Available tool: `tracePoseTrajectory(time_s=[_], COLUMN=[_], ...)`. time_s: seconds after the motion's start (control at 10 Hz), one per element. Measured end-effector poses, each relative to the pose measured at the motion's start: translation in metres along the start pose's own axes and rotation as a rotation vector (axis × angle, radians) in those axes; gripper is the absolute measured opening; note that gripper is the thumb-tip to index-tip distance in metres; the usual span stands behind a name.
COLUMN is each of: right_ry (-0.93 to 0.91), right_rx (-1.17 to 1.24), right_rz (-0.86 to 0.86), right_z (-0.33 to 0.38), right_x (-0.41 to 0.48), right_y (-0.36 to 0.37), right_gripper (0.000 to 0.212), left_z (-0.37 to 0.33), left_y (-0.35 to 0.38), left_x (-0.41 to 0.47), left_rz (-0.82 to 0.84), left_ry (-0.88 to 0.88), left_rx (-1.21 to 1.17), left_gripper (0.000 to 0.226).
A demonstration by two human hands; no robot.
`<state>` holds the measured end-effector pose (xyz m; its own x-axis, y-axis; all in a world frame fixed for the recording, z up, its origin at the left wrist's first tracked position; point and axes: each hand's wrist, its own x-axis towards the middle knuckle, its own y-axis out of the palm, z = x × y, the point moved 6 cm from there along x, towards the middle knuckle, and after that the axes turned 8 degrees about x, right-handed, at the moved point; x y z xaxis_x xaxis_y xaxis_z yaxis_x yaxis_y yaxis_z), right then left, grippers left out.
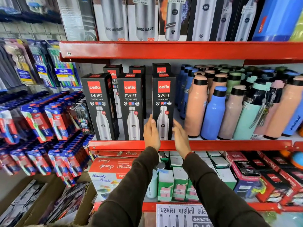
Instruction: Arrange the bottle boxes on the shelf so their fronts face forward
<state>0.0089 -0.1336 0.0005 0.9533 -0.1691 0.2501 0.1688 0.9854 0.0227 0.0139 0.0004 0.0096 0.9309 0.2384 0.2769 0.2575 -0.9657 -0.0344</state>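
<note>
Both hands open, flanking right box point(163, 105): left hand point(151, 133) touching its edge, right hand point(181, 136) seemingly clear. Clumsy nudge could topple neighbouring bottles point(213, 112).

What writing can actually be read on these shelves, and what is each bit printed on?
"cello SWIFT": front black boxes, middle shelf.
"VACUSTEEL BOTTLE": same boxes, small.
"MODWARE": two grey boxes, top shelf.
"Smarty Combo": red and white box, lower shelf.
"Oral-B": toothbrush packs, left.
"VARMORA": paper sign, below Gujarati lettering.
Price stickers and badges: too blurred.
</note>
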Motion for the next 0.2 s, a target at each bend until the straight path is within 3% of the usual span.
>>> tracePoseTrajectory(time_s=[0.2], right_ry=[0.006], right_rx=[0.002], right_rz=[0.004], right_z=[0.003], right_x=[-0.003], right_y=[-0.009], right_gripper=[0.045], left_z=[-0.017], left_y=[-0.001], left_x=[-0.008], left_rz=[-0.087], left_ry=[0.208], left_rx=[0.153], left_gripper=[0.050])
